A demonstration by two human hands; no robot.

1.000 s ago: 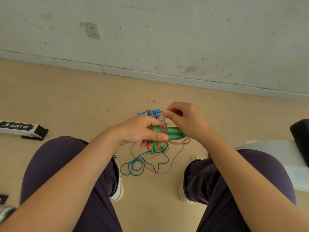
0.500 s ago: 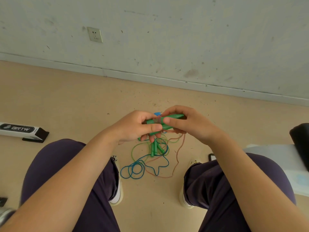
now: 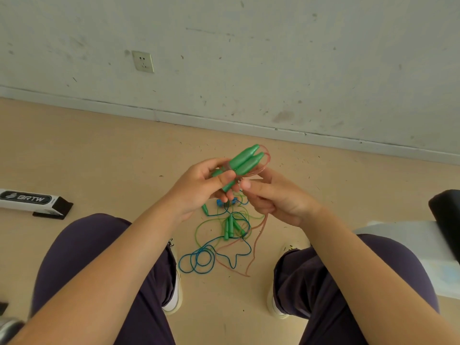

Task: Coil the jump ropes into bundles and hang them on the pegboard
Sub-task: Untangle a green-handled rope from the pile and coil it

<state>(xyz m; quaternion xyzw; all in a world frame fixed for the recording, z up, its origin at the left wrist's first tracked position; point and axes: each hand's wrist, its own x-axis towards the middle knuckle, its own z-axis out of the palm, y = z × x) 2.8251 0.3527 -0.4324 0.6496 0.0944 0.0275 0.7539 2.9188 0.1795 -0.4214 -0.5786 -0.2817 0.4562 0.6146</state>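
My left hand grips two green jump-rope handles held side by side, their tips pointing up and to the right. A thin orange-red cord loops around the handle tips and trails down to the floor. My right hand pinches that cord just right of the handles. On the floor between my feet lies a tangle of other ropes: a blue cord, a green cord and more green handles. No pegboard is in view.
I sit with both knees spread, a white shoe on each side of the tangle. A black-and-white box marked BRTW lies on the floor at the left. A white sheet and a dark object are at the right. The wall with a socket stands ahead.
The handles have tilted from lying level to pointing up and right and have risen. My right hand has slid off the handles down onto the cord beside them.
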